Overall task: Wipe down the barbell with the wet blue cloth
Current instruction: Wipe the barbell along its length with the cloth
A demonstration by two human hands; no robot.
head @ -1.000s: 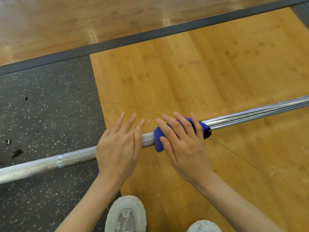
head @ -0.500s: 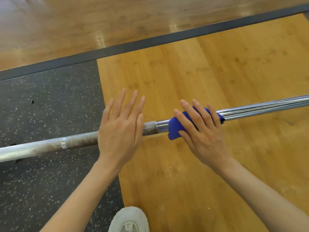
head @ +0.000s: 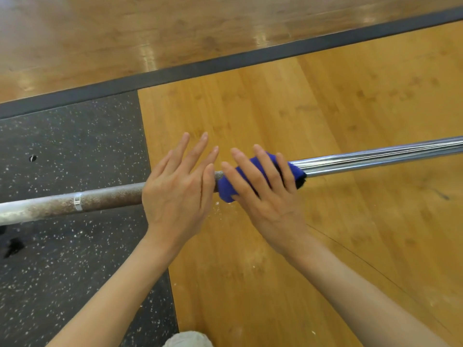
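Your right hand (head: 265,194) presses the blue cloth (head: 226,190) flat-fingered onto the barbell (head: 375,159), the cloth wrapped around the shaft. Your left hand (head: 175,194) rests on the bar just beside it, fingers straight and released. Below lie the wooden platform (head: 313,108) and speckled black mat (head: 62,146).

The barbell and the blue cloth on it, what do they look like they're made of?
The barbell looks like steel: right of the blue cloth it is bright and mirror-like, probably chromed; left of the left hand it is dull, cross-hatched and brownish, with whitish dust further out. That could be rust or grime. The cloth looks like soft, thick fabric, folded around the bar under the right hand; possibly microfibre.
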